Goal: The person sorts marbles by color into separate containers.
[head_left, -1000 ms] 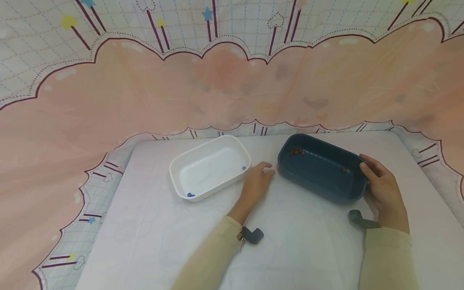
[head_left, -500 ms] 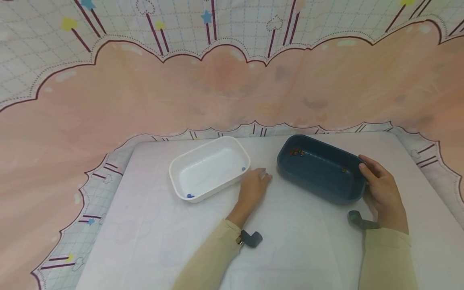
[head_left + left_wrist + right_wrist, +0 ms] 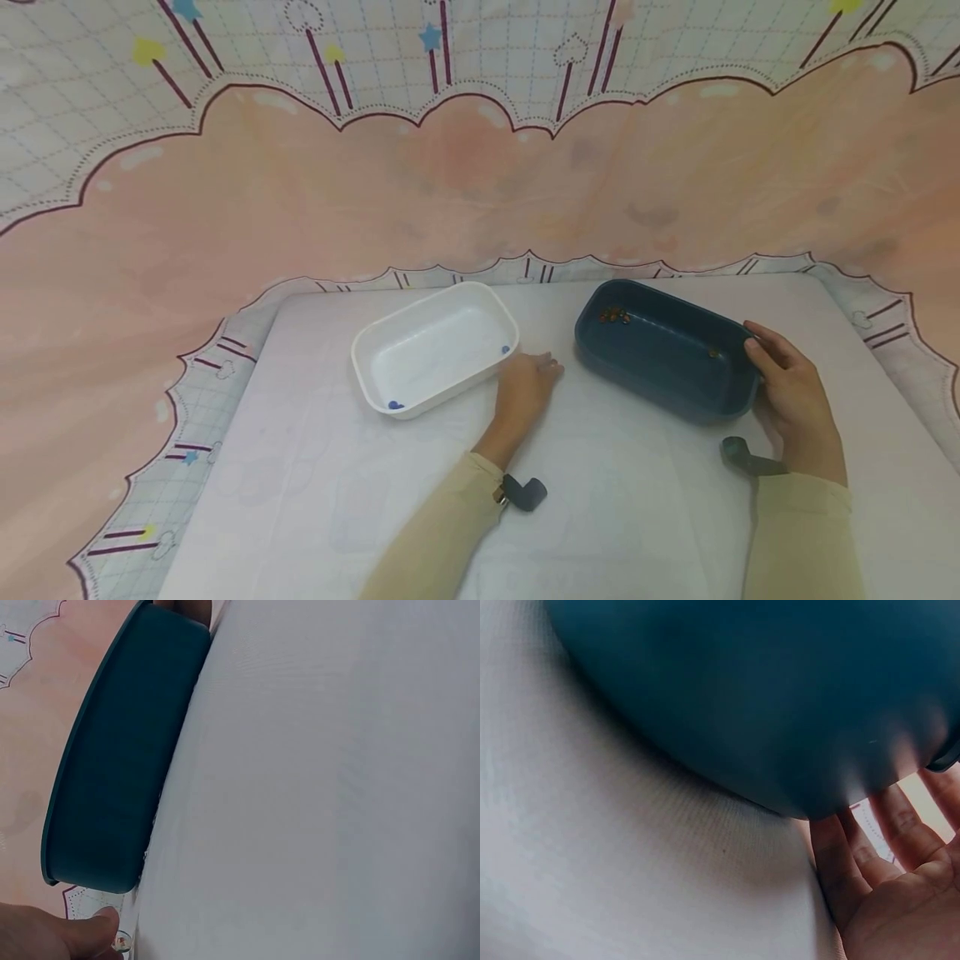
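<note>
My left hand (image 3: pixel 525 390) is low over the white table between two trays, its wrist side near the white one. At its thumb tip, in the left wrist view, it pinches a small clear round piece (image 3: pixel 121 941) with reddish marks inside. My right hand (image 3: pixel 798 400) grips the right end of a dark blue tray (image 3: pixel 660 379), thumb over the rim and fingers against the outer wall. Several small brown pieces (image 3: pixel 615 315) lie at that tray's far left corner, and one brown piece (image 3: pixel 713 352) lies toward its right end.
The white tray (image 3: pixel 435 396) sits at the left with small blue pieces (image 3: pixel 394 405) in its near corner and a blue piece (image 3: pixel 506 350) at its right end. A patterned peach cloth (image 3: pixel 465 183) hangs behind the table (image 3: pixel 600 517).
My left hand has drawn slightly down and closer to the white tray, its fingers more curled in. The right hand and both trays stay in place.
</note>
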Available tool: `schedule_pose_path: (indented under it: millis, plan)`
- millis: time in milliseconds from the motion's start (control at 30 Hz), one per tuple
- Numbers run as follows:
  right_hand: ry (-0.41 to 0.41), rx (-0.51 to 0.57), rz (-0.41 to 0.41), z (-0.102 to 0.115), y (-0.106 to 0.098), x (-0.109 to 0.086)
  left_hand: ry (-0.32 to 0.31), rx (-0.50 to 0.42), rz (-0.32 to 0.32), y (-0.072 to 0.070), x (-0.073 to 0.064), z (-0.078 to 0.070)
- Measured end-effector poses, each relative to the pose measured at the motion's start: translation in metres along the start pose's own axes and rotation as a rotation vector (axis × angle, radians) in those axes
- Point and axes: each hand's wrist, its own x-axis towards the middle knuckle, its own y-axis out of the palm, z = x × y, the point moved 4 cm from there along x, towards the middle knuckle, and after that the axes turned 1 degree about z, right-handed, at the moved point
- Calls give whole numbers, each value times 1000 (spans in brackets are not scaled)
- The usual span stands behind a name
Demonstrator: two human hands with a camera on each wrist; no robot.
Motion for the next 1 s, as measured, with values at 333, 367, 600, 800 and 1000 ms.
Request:
schedule_pose_path:
  millis: [333, 367, 600, 800, 1000]
  plan:
    - [-13, -7, -3, 1, -1, -2, -3, -24, -25, 0, 0, -2]
    - [-13, -7, -4, 1, -1, -2, -1, -24, -29, 0, 0, -3]
    - [-33, 0, 3, 1, -2, 0, 44, -2, -49, -1, -1, -4]
    - [-33, -6, 0, 0, -2, 0, 49, -43, -38, -1, -2, -5]
    - [-11, -9, -4, 0, -1, 0, 31, -69, -19, -1, -1, -2]
